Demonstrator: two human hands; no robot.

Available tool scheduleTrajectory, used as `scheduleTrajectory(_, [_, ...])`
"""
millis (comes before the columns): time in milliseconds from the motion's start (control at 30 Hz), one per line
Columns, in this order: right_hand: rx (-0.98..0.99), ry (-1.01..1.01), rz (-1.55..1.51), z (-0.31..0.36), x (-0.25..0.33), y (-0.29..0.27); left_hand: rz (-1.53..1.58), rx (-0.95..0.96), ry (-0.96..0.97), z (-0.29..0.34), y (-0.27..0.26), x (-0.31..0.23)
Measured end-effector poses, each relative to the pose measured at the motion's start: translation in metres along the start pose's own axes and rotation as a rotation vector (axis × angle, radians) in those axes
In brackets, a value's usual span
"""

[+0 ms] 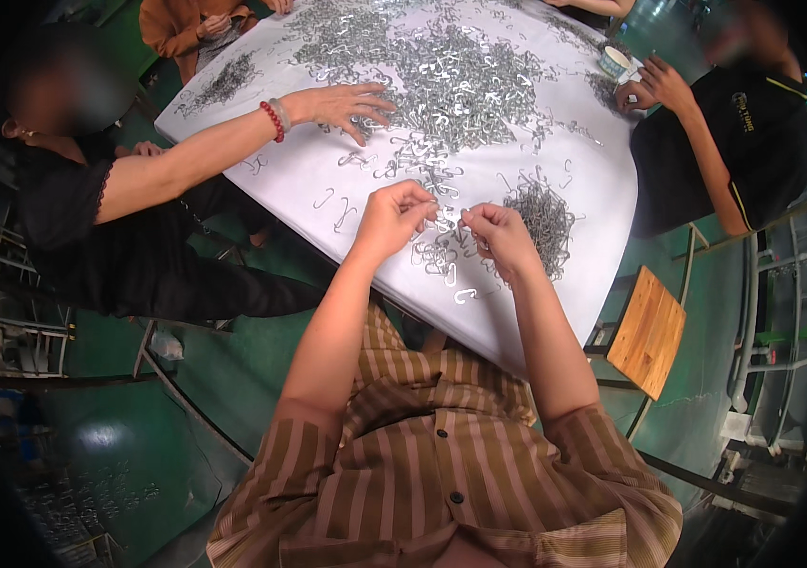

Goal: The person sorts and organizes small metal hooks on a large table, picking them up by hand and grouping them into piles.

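At twelve o'clock, a broad table (602,194) under a smooth white cloth, with a near edge slanting from ten down toward four. Around it, a glossy green floor (204,369), marked by a thin crack-like line between seven and eight. Just past three, a rectangular seat of honey-brown slatted wood (647,331); farther out, between three and four, a frame of grey metal tubes (744,364). At four, a long dark metal bar (706,485). Around nine, a cluttered rack of metal bars (25,331). Between one and two, pale glare across the floor; toward the outer rim, deep shadow.
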State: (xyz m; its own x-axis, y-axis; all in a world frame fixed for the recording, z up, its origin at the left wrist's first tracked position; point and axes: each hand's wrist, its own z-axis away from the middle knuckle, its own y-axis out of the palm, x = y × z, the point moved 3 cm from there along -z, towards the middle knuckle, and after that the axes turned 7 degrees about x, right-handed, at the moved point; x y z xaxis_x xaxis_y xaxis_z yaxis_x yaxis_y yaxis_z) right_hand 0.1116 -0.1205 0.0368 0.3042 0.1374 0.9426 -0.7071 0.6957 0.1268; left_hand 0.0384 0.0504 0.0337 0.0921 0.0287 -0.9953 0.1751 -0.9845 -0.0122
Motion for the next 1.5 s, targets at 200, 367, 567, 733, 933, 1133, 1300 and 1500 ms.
scheduleTrajectory(200, [-0.054,-0.045,0.213,-0.001,-0.018,0.0,-0.417,-0.021,-0.032,0.014,0.015,0.003])
scheduleTrajectory(367, [0.091,0.121,0.131,0.004,-0.009,0.0,-0.403,-0.204,-0.037,0.012,0.001,0.006])
scheduleTrajectory(567, [-0.112,-0.133,0.646,0.004,-0.008,-0.016,-0.484,-0.161,-0.1,0.019,0.01,-0.009])
scheduleTrajectory(733, [-0.171,-0.073,0.638,0.025,0.008,-0.023,-0.553,-0.06,-0.026,0.04,0.031,-0.006])
scheduleTrajectory(933, [-0.295,-0.21,0.803,0.06,-0.003,-0.04,-0.739,0.21,0.131,0.063,0.094,0.01])
scheduleTrajectory(1133, [-0.431,-0.201,0.71,0.085,-0.029,-0.053,-1.281,0.252,0.283,0.069,0.14,0.01])
scheduleTrajectory(1300, [-0.471,-0.202,0.672,0.092,-0.037,-0.054,-1.47,0.287,0.213,0.062,0.167,0.008])
scheduleTrajectory(1500, [-0.483,-0.249,0.706,0.087,-0.033,-0.043,-1.217,0.291,0.177,0.049,0.142,0.008])
